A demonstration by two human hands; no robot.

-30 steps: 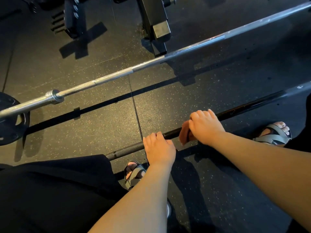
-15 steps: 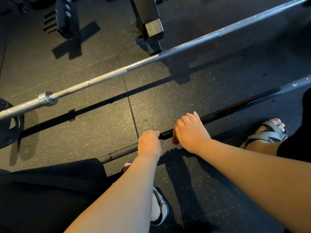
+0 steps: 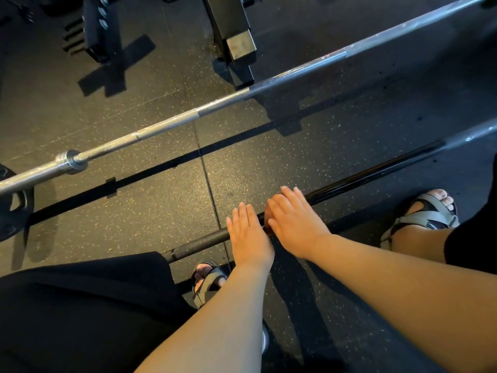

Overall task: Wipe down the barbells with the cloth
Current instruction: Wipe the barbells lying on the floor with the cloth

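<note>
Pressing my flat hands, fingers straight, on the black bar [image 3: 376, 175] low across the floor [image 3: 161, 200]: left hand [image 3: 248, 234] beside the knurling, right hand [image 3: 294, 222] covering the cloth [image 3: 265, 215], a brown sliver showing.

A gym: speckled rubber floor tiles [image 3: 150, 208] carry a silver barbell [image 3: 166, 125] and a nearer black barbell [image 3: 363, 181], a weight plate [image 3: 12, 214] at left, a rack foot [image 3: 238, 47] beyond.
</note>
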